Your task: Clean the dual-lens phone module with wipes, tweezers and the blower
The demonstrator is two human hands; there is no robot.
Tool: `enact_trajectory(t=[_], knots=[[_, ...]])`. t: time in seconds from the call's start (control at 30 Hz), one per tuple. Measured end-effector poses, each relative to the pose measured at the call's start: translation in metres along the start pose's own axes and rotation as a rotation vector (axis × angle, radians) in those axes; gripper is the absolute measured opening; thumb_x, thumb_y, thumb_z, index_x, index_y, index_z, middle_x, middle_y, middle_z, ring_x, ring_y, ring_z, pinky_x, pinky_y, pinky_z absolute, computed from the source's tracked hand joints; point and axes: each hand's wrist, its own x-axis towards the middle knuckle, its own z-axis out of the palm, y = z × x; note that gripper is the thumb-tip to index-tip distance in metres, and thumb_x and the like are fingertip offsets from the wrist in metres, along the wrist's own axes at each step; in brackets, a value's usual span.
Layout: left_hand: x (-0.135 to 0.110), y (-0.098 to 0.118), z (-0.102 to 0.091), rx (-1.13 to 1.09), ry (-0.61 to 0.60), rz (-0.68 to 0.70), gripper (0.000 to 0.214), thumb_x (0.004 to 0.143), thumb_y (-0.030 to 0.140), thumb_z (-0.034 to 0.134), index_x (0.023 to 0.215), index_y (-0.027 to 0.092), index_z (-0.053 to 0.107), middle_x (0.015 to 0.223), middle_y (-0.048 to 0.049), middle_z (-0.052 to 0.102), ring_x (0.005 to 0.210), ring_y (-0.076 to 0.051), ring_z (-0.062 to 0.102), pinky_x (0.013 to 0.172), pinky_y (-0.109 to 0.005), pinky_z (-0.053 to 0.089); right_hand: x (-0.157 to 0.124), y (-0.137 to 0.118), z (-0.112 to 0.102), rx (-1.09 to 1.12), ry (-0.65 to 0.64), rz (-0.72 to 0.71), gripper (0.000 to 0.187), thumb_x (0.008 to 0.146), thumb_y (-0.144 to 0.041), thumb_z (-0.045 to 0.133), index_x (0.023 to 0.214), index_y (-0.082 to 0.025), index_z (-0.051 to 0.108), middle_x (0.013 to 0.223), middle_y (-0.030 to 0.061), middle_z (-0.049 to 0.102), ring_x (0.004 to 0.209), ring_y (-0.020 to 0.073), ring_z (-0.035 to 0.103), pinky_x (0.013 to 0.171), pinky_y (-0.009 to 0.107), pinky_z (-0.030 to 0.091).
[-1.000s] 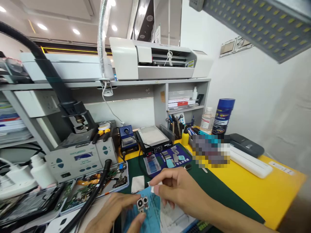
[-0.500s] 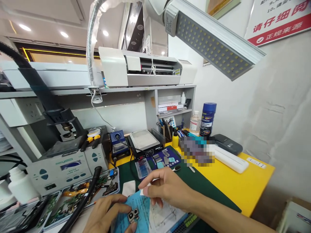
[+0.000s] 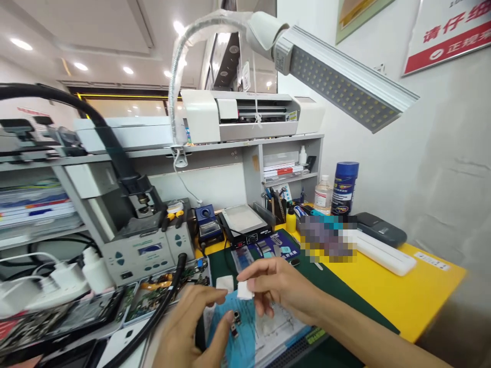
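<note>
White wipe [image 3: 244, 290] was pinched between thumb and fingers of my right hand [image 3: 282, 291], above the blue mat [image 3: 245, 337] on the counter [image 3: 402, 301]. My left hand [image 3: 192, 327] gripped a small dark camera module [image 3: 235, 323] between thumb and forefinger, just below the wipe.

- The left hand [image 3: 192, 327] is cut off by the bottom edge at the wrist
- The small camera module [image 3: 235, 323] in its fingers is too small to read in detail
- A pixelated patch [image 3: 328, 237] hides what sits on the yellow table [image 3: 402, 296]
- The red sign [image 3: 448, 33] is cropped by the top edge, its characters partly lost
</note>
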Motion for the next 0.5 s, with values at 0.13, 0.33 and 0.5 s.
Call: enact_trajectory(t=[0.13,0.33,0.5], knots=[[0.004,0.018,0.0,-0.004,0.038,-0.021,0.009,0.092,0.025,0.062,0.101,0.026,0.063,0.093,-0.002,0.065,0.087,-0.02,0.062,0.077,-0.032,0.049,-0.003,-0.002,0.004,0.011,-0.046,-0.004,0.021,0.073,-0.026,0.077,0.088,-0.012,0.076,0.053,-0.0005,0.066,0.043,0.0113,0.062,0.036,0.018,0.04],[0.007,0.042,-0.003,-0.047,0.022,-0.047,0.016,0.093,0.027,0.057,0.088,0.024,0.072,0.087,-0.0057,0.065,0.085,-0.025,0.058,0.08,-0.037,0.043,-0.007,-0.002,0.007,-0.026,-0.128,-0.038,0.028,0.074,-0.032,0.078,0.088,-0.008,0.076,0.058,0.0036,0.069,0.047,0.0134,0.065,0.041,0.021,0.044],[0.009,0.047,-0.009,-0.18,0.01,-0.232,0.019,0.089,0.035,0.063,0.079,0.024,0.075,0.08,-0.0037,0.065,0.078,-0.024,0.057,0.073,-0.034,0.042,-0.015,-0.004,0.006,-0.033,-0.217,-0.046,0.033,0.071,-0.028,0.074,0.098,-0.009,0.073,0.056,0.0015,0.067,0.048,0.0152,0.066,0.043,0.022,0.046]])
